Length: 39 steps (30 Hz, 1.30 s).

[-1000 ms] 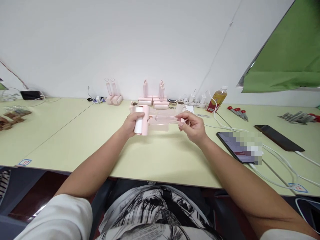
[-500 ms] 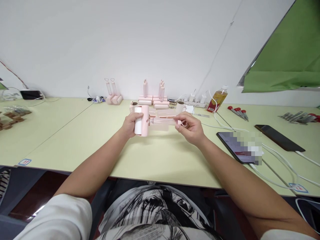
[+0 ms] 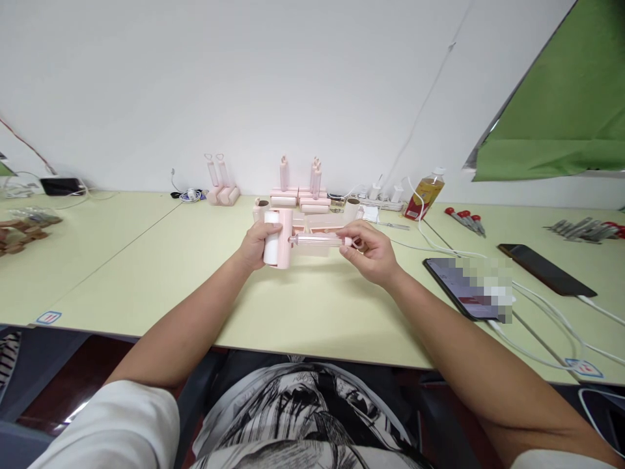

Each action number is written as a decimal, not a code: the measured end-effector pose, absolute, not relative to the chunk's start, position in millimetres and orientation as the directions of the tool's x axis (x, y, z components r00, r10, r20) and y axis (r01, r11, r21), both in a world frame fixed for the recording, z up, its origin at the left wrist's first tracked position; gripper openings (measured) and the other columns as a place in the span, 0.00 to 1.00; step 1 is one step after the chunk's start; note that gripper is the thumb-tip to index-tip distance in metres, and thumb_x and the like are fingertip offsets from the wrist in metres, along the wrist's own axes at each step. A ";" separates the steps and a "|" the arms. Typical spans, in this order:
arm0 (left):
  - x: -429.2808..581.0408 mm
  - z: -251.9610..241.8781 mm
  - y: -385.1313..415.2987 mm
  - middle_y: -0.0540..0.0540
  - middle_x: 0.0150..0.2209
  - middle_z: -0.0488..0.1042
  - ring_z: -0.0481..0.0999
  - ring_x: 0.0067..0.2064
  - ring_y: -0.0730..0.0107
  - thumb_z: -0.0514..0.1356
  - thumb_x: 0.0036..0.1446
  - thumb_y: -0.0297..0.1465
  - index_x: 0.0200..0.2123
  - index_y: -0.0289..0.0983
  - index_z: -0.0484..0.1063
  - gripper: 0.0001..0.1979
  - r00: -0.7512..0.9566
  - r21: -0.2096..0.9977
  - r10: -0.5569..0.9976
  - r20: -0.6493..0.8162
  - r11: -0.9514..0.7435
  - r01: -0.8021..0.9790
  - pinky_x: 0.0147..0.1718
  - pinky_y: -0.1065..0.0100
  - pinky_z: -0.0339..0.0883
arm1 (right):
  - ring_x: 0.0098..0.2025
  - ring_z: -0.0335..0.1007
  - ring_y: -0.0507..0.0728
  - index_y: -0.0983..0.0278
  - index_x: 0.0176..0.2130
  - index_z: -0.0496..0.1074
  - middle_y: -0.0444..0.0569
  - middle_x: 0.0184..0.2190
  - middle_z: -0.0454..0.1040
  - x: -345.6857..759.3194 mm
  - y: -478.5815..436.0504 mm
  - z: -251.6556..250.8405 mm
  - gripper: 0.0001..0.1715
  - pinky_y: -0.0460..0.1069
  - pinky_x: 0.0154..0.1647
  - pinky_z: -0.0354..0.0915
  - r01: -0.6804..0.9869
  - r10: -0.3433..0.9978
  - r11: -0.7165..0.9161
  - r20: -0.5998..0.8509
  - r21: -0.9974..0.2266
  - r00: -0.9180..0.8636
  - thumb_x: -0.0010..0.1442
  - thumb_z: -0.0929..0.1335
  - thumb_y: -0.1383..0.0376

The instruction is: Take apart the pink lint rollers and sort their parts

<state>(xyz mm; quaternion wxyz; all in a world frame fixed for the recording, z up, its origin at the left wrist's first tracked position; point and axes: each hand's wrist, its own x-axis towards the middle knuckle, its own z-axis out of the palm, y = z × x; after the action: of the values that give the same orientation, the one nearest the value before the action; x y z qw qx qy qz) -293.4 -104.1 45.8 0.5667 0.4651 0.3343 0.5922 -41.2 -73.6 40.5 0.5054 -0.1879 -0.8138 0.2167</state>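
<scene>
My left hand (image 3: pixel 254 246) is closed around a lint roller head (image 3: pixel 284 242), a pink case with a white roll facing left. In my right hand (image 3: pixel 372 253), thumb and fingers pinch the ring end of a clear pink lint roller handle (image 3: pixel 322 241). The handle lies level above the table, its narrow tip at the hole in the side of the head. Whether the tip is inside the hole I cannot tell. Behind my hands lie clear and pink plastic parts (image 3: pixel 317 223), partly hidden, with a paper-core roll (image 3: pixel 352 208) close by.
Several upright lint rollers (image 3: pixel 315 182) stand by the wall, two more (image 3: pixel 222 185) further left. On the right are a drink bottle (image 3: pixel 426 194), a phone (image 3: pixel 463 286) with white cables, a dark phone (image 3: pixel 545 268) and red-capped tools (image 3: pixel 465 220). Wooden pieces (image 3: pixel 24 231) lie far left.
The roller head has shifted slightly down and to the right. The handle's tip has moved slightly left, up to the hole, and the handle sits a little lower. Both hands keep their grips.
</scene>
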 end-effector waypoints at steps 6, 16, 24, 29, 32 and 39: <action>-292.3 47.0 -104.2 0.44 0.25 0.75 0.73 0.25 0.67 0.64 0.39 0.36 0.31 0.33 0.69 0.16 0.066 0.925 0.980 0.189 -0.156 -0.346 0.25 0.66 0.67 | 0.30 0.63 0.54 0.60 0.41 0.76 0.50 0.33 0.71 -42.1 -74.8 41.1 0.11 0.50 0.28 0.61 0.134 0.502 0.859 0.760 -0.494 -0.412 0.58 0.69 0.60; -291.7 42.6 -101.4 0.48 0.26 0.75 0.73 0.25 0.68 0.66 0.38 0.36 0.34 0.35 0.67 0.19 0.007 0.945 0.983 0.181 -0.172 -0.277 0.25 0.67 0.67 | 0.29 0.63 0.55 0.60 0.40 0.76 0.50 0.32 0.72 -42.5 -75.6 41.2 0.10 0.51 0.27 0.62 0.226 0.467 0.884 0.786 -0.409 -0.405 0.58 0.68 0.61; -291.8 42.1 -101.1 0.48 0.26 0.74 0.72 0.27 0.68 0.66 0.39 0.36 0.34 0.35 0.67 0.19 0.013 0.955 0.983 0.183 -0.175 -0.240 0.27 0.67 0.65 | 0.27 0.64 0.54 0.60 0.38 0.77 0.49 0.29 0.74 -41.6 -75.6 41.6 0.11 0.51 0.28 0.62 0.268 0.513 0.858 0.753 -0.438 -0.412 0.59 0.67 0.59; -291.7 41.4 -101.0 0.48 0.27 0.74 0.72 0.28 0.67 0.66 0.39 0.36 0.34 0.35 0.67 0.18 0.019 0.960 0.982 0.187 -0.179 -0.217 0.28 0.66 0.65 | 0.27 0.67 0.54 0.62 0.37 0.77 0.49 0.30 0.77 -40.6 -74.0 38.2 0.12 0.50 0.29 0.63 0.275 0.564 0.826 0.720 -0.492 -0.404 0.60 0.67 0.58; -291.6 41.7 -101.0 0.48 0.27 0.74 0.72 0.27 0.68 0.66 0.39 0.36 0.34 0.35 0.67 0.19 0.009 0.959 0.983 0.182 -0.176 -0.223 0.27 0.67 0.65 | 0.27 0.68 0.53 0.62 0.38 0.78 0.49 0.32 0.79 -40.4 -72.5 36.4 0.13 0.49 0.30 0.64 0.274 0.592 0.805 0.686 -0.526 -0.423 0.60 0.67 0.58; -292.0 40.3 -99.9 0.48 0.27 0.73 0.71 0.26 0.69 0.67 0.38 0.36 0.33 0.35 0.66 0.19 0.031 0.967 0.986 0.163 -0.153 -0.205 0.25 0.68 0.63 | 0.27 0.69 0.52 0.64 0.40 0.78 0.49 0.32 0.80 -40.1 -70.3 34.6 0.14 0.47 0.29 0.64 0.287 0.578 0.812 0.635 -0.508 -0.513 0.60 0.68 0.58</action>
<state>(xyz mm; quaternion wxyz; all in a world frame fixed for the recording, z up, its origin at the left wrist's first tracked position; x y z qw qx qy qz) -292.0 -99.9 40.3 0.5183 0.4970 0.3932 0.5742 -40.1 -70.3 34.6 0.4232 -0.2535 -0.8527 0.1719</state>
